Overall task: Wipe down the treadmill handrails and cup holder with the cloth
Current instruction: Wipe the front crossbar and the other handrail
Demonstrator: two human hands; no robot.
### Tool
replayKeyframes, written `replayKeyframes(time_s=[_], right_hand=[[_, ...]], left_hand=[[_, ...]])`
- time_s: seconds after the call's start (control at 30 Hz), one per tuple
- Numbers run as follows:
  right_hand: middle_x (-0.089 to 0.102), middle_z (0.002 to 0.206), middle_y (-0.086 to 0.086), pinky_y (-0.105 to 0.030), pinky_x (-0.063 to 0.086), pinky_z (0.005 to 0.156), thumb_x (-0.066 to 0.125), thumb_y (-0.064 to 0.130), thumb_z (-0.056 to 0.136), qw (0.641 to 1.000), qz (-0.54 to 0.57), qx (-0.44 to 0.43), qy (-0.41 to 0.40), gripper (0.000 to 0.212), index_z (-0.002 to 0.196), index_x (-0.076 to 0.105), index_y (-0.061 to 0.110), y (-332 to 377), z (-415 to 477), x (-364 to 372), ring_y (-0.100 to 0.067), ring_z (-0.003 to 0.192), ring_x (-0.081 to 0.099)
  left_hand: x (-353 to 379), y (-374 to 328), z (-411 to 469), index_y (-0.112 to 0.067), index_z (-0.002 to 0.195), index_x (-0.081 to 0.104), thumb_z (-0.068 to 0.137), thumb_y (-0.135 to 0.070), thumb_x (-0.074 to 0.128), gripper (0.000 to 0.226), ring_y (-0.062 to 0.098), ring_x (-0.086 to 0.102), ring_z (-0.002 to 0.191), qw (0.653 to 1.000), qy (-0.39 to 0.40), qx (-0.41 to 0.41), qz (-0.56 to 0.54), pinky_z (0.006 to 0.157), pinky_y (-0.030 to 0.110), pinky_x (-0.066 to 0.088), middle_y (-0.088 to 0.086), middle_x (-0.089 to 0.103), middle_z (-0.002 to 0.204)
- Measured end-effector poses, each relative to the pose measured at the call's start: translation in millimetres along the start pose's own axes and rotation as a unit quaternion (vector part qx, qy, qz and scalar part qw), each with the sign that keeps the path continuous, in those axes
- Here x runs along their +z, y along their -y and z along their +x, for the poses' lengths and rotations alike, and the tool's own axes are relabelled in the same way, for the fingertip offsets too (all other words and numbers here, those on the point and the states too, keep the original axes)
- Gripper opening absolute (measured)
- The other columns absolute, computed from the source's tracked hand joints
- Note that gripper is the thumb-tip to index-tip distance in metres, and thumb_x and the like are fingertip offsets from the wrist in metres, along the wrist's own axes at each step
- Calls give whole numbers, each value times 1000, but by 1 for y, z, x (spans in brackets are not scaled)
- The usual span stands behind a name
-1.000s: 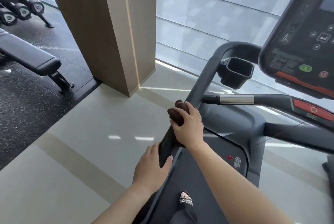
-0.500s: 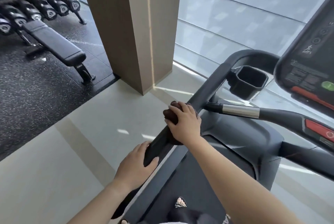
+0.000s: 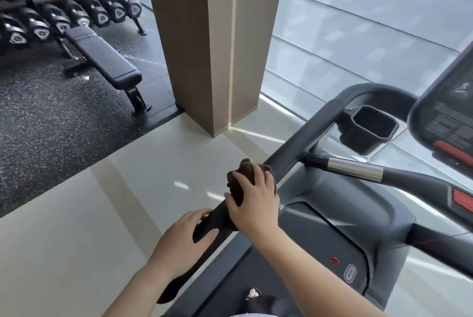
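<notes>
The treadmill's dark grey left handrail point(image 3: 304, 135) slopes from bottom centre up to a bend at the upper right. My right hand point(image 3: 256, 201) presses a bunched dark brown cloth point(image 3: 247, 172) around the rail at mid-length. My left hand point(image 3: 184, 240) grips the same rail just below it, thumb over the top. A black cup holder point(image 3: 368, 130) hangs inside the rail's upper bend, nothing visible in it. A front handlebar with a silver band point(image 3: 354, 169) branches off to the right.
The console point(image 3: 450, 112) looms at the right edge, with a red strip under it. A tan pillar point(image 3: 212, 43) stands ahead, a black bench point(image 3: 102, 55) and dumbbell rack point(image 3: 58, 4) on dark flooring at the left. Pale tiles lie beside the treadmill.
The view has swung left, bringing the dumbbell rack into sight. Both hands stay on the left handrail; the right hand with the cloth sits closer to the left hand.
</notes>
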State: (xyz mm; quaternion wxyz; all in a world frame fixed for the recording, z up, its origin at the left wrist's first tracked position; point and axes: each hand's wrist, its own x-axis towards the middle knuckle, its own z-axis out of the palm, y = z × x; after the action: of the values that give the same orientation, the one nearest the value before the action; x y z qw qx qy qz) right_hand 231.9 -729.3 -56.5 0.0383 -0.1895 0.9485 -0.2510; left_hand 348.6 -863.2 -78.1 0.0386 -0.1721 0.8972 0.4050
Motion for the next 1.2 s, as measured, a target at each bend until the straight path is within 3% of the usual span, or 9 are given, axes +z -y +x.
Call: replayKeyframes(time_s=[0.3,0.5,0.67,0.83,1.2], right_hand=[[16,153,5,-47,42,97,58,45,82,986,58,138,-74,52,132,43,40,50,-49,25,-25,136,18],[14,154,5,-43,41,101,59,45,82,966,102,204,-120,57,136,38,41,89,-89,44,-24,130,30],[10,155,6,-45,41,99,54,49,85,958,95,251,-104,59,139,29,43,101,-100,54,-28,126,33],[12,154,6,-44,41,98,53,46,87,955,114,253,-106,57,139,30,41,89,-81,48,-29,122,36],[14,154,6,-44,38,104,54,45,87,953,155,230,-118,57,139,30,42,46,-45,32,-25,132,29]], left_hand=[[-60,36,12,-41,119,51,87,-53,46,35,-6,50,99,986,109,105,77,78,13,36,-29,51,114],[-95,47,24,-38,119,52,89,-47,47,31,-4,50,98,960,170,187,121,77,13,35,-26,51,113],[-109,41,36,-35,118,54,89,-43,49,30,-2,51,98,952,182,209,127,79,18,38,-21,53,112],[-107,19,52,-32,117,56,90,-38,51,28,-1,51,97,953,170,221,118,76,14,36,-17,56,112],[-93,-21,86,-30,118,57,91,-39,50,30,3,53,101,962,147,199,118,82,21,41,-14,57,116]])
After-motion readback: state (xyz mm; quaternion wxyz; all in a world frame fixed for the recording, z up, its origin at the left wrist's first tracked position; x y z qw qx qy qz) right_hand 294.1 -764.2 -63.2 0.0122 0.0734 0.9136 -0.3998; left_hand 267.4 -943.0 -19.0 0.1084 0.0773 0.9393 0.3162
